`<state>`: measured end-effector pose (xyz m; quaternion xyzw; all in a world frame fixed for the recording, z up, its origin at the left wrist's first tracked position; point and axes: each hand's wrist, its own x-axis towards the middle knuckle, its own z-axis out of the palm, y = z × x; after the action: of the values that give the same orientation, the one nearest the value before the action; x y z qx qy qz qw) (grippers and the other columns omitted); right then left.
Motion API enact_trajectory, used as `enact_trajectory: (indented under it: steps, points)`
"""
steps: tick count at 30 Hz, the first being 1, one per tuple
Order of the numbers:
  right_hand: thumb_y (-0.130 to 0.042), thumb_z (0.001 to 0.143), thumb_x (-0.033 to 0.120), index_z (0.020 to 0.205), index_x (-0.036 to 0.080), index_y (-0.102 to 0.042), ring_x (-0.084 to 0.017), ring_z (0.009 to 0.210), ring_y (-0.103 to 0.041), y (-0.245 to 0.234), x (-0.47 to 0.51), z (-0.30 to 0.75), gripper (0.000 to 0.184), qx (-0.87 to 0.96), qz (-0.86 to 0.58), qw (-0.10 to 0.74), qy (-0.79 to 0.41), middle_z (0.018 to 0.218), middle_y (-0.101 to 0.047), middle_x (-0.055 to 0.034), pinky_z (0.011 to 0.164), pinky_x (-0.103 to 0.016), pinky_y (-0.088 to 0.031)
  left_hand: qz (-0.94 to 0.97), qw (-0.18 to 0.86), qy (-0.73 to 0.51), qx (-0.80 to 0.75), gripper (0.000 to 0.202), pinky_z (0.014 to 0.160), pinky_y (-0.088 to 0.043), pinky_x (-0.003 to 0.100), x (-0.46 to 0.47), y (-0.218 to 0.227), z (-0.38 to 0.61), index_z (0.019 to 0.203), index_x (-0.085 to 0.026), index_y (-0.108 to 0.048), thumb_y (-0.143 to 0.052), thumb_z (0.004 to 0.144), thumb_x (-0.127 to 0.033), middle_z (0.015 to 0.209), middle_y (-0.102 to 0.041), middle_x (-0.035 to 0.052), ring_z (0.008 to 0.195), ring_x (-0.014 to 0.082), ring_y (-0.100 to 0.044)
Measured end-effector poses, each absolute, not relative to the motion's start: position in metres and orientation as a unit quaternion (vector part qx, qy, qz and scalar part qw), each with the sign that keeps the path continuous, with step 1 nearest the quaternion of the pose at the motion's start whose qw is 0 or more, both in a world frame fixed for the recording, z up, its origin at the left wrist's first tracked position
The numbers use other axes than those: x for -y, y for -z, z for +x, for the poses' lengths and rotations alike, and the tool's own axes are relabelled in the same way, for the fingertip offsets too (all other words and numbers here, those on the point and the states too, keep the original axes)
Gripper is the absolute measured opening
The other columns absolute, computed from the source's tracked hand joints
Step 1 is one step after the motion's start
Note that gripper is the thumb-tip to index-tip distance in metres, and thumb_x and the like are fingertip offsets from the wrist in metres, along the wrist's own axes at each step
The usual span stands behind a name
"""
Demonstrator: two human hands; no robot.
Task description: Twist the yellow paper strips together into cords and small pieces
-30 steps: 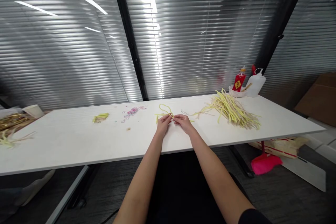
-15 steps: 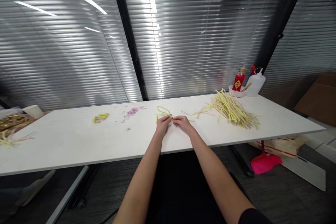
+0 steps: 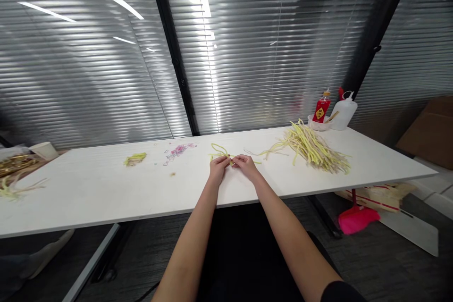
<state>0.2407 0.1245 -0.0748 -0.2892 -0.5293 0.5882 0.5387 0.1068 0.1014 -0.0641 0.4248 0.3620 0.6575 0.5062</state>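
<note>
My left hand (image 3: 218, 168) and my right hand (image 3: 247, 166) meet at the middle of the white table (image 3: 106, 188), fingers pinched together on a small bunch of yellow-green strands (image 3: 220, 150). The strands loop away from my fingertips toward the window. A large heap of the same yellow strands (image 3: 313, 147) lies to the right of my right hand.
A small folded yellow bundle (image 3: 135, 158) and a scatter of pink bits (image 3: 177, 150) lie left of my hands. A red bottle (image 3: 322, 107), a white squeeze bottle (image 3: 344, 111) and a small bowl (image 3: 318, 124) stand at the back right. A pink broom head (image 3: 357, 220) lies on the floor.
My hands have stayed in place, with the fingers closing a little tighter together on the strands. The loop of strands has sunk slightly.
</note>
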Motion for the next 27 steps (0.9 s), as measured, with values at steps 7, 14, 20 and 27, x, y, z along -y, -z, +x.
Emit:
enact_trajectory:
  steps: [7,14,20,27]
  points:
    - [-0.072,0.063,0.039,0.088,0.017,-0.065,-0.014,0.069,-0.057,0.0781,-0.1273,0.2424,0.035,0.543,-0.328,0.56,-0.533,0.077,-0.063,-0.0038,0.067,-0.028,-0.046,0.518,0.471,-0.575,-0.424,0.026,0.07,-0.046,0.032,-0.0985,0.0659,0.1078,0.079,-0.013,-0.073,-0.074,0.058,-0.028,0.076,-0.068,0.0094,0.07,0.0184,-0.061]
    - [-0.07,0.063,0.04,0.078,0.016,-0.068,-0.016,0.07,-0.056,0.0759,-0.1254,0.2438,0.029,0.557,-0.307,0.545,-0.546,0.075,-0.064,-0.0047,0.067,-0.029,-0.043,0.562,0.448,-0.532,-0.448,0.031,0.061,-0.043,0.027,-0.0932,0.0624,0.1078,0.082,-0.009,-0.073,-0.072,0.06,-0.031,0.074,-0.068,0.0101,0.064,0.0153,-0.058]
    - [-0.069,0.062,0.04,0.065,0.016,-0.065,-0.012,0.06,-0.048,0.0762,-0.1268,0.2444,0.024,0.552,-0.31,0.551,-0.544,0.062,-0.057,-0.0009,0.058,-0.026,-0.037,0.539,0.458,-0.538,-0.458,0.031,0.051,-0.037,0.023,-0.0941,0.0641,0.1097,0.077,-0.008,-0.071,-0.076,0.056,-0.03,0.062,-0.063,0.0064,0.051,0.0091,-0.049]
    - [-0.072,0.062,0.036,0.065,0.016,-0.062,-0.01,0.06,-0.047,0.0711,-0.1228,0.2457,0.022,0.526,-0.275,0.544,-0.593,0.063,-0.056,0.0009,0.059,-0.024,-0.036,0.535,0.474,-0.533,-0.453,0.028,0.048,-0.035,0.022,-0.0929,0.0613,0.1093,0.076,-0.007,-0.07,-0.075,0.056,-0.026,0.056,-0.059,0.0039,0.047,0.0078,-0.047]
